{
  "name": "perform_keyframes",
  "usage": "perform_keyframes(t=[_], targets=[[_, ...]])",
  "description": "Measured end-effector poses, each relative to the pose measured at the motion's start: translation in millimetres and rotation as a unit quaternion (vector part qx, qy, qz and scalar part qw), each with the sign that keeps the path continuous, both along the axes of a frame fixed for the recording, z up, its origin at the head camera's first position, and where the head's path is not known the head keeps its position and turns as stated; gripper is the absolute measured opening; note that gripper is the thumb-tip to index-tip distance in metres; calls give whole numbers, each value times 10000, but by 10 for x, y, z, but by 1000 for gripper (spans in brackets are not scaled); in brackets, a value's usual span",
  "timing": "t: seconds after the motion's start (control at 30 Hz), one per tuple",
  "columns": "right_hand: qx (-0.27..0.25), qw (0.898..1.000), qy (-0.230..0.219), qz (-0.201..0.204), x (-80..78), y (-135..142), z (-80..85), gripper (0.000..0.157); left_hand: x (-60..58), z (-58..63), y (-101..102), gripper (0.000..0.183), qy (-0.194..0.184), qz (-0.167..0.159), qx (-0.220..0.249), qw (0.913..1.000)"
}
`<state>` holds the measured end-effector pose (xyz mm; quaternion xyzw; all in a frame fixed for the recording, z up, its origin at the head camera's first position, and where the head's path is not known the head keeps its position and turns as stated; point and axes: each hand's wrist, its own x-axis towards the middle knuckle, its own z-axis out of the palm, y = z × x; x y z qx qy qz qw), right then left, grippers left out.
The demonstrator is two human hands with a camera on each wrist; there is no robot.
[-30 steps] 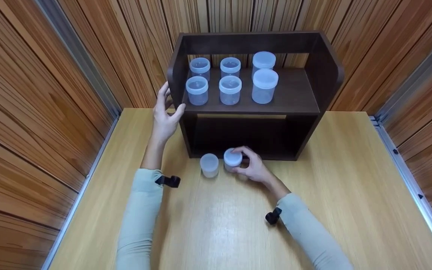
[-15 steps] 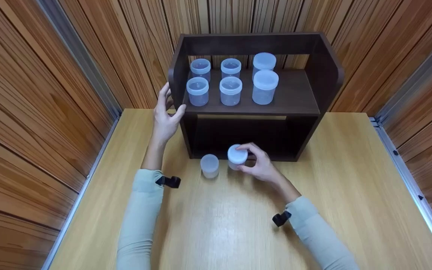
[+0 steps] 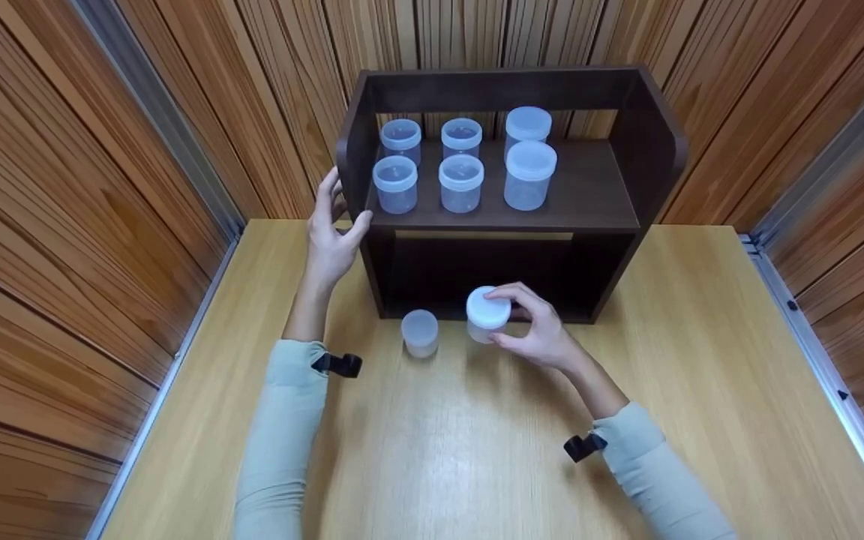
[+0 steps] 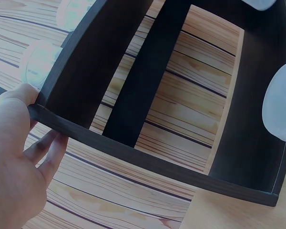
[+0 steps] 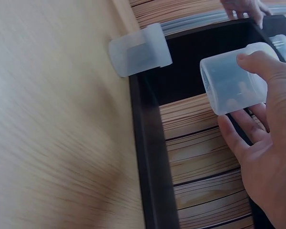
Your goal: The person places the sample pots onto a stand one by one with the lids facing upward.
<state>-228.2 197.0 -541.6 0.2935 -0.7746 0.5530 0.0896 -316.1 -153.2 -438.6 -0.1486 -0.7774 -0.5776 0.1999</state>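
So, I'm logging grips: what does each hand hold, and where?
Right hand grips a lidded jar by its side; left hand grips the shelf's left side panel.

The head view is evenly and softly lit from above, with no hard glare. Faint shadows are cast on the table (image 3: 439, 450) beneath the sleeves, and the lower bay of the shelf (image 3: 507, 217) is left very dark. Straight lines are bent outward near the edges by a wide lens. The right wrist view is smeared by motion blur across the table, while the jar (image 5: 233, 78) is rendered fairly sharp. The left wrist view is sharper, with slightly overexposed jars at its borders.
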Motion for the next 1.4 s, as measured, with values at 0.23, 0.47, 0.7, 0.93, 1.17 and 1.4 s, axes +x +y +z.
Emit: perform_keyframes(t=[0.23, 0.47, 0.7, 0.93, 1.17, 1.4], targets=[[-129, 9993, 350, 38, 95, 118, 127, 59, -12, -3, 10, 74, 42, -1, 17, 10000], [-267, 9979, 593, 56, 174, 283, 226, 58, -12, -1, 20, 75, -47, -74, 121, 9999], [-276, 9969, 738, 30, 231, 506, 336, 60, 1, -2, 11, 75, -67, -62, 97, 9999], [-279, 9957, 881, -48, 290, 730, 455, 63, 7, -16, 10, 75, -58, -18, 37, 10000], [-399, 9927, 1103, -292, 297, 840, 666, 64, 5, -26, 14, 75, -77, -41, 26, 10000], [-921, 9840, 1248, -874, 235, 820, 986, 59, -11, -15, 8, 75, 84, -42, 91, 9999]])
